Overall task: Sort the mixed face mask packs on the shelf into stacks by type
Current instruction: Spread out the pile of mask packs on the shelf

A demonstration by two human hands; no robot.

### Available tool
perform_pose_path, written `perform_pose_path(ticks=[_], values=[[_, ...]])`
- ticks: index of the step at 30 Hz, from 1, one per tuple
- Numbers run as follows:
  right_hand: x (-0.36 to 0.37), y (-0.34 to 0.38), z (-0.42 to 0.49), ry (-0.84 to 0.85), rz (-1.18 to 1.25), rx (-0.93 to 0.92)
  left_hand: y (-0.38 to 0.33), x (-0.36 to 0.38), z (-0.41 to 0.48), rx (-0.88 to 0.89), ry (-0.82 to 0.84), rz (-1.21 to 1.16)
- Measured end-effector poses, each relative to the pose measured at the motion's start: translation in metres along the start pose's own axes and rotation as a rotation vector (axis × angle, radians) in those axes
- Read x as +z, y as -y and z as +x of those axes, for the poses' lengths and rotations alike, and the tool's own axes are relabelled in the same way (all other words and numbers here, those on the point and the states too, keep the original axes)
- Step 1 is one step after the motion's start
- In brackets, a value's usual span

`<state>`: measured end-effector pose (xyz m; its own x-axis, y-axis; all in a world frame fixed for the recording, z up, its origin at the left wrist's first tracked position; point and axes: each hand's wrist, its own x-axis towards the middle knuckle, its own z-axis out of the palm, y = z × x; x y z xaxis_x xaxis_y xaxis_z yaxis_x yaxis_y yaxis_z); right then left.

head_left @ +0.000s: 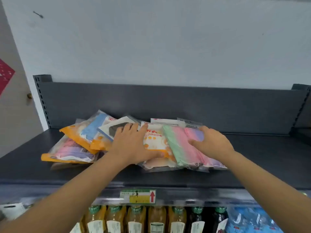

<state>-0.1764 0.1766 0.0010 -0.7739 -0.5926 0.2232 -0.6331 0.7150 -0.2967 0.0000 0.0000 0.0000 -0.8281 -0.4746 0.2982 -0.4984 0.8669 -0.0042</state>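
Dark shelf [260, 157] carries one unsorted pile [75, 148]. Left hand [134, 145] presses flat on an orange pack [154, 142]; right hand [210, 143] grips a pastel pack [181, 148]. Likely next: slide it right, clear.

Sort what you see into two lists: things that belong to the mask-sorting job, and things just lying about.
Job: orange packs, pastel packs, shelf, left hand, right hand.
Lying about: bottles, price tag, red paper.
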Motion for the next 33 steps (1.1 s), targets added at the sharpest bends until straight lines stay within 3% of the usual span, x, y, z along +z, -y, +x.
perform_pose_path(ticks=[11,21,33], values=[[0.04,-0.047,0.053,0.282,0.225,0.231,-0.013,0.017,0.027,-0.022,0.01,0.06],[0.041,-0.045,0.053,0.121,0.344,0.294,-0.02,0.016,0.033,0.061,0.031,-0.012],[-0.003,-0.079,0.03,-0.038,0.073,0.395,-0.066,0.022,0.04,0.298,0.113,-0.068]])
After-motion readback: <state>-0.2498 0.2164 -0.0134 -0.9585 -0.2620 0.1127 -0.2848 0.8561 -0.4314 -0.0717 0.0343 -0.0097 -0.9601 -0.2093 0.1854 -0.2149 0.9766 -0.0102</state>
